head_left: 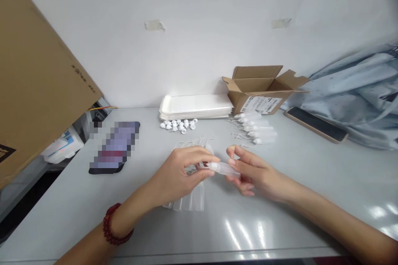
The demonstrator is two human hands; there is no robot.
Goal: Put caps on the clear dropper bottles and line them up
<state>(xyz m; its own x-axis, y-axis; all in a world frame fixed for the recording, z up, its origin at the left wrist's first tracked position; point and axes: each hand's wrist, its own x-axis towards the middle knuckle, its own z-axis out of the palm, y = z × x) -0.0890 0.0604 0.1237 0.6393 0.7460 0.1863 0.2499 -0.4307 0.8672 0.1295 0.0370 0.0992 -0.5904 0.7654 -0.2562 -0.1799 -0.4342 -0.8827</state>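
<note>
A small translucent squeeze bottle (pixel 227 169) lies between my two hands, tilted slightly, its white cap (pixel 213 166) toward the left. Thumb and forefinger of my left hand (pixel 175 169) pinch it at the cap end. My right hand (pixel 261 174) is closed on the other end, fingers curled around the body. Beneath and behind the left hand, several more clear bottles (pixel 189 198) lie in a row, partly hidden, with thin white strings showing above the knuckles. A loose cluster of white caps (pixel 179 125) sits farther back.
Capped bottles with strings (pixel 261 132) lie at the right, before an open cardboard box (pixel 258 99). A stack of white padded envelopes (pixel 199 105) rests against the wall. Two phones, a blurred one (pixel 115 149) and another (pixel 317 124), flank the work area; a large carton (pixel 40 62) leans at left.
</note>
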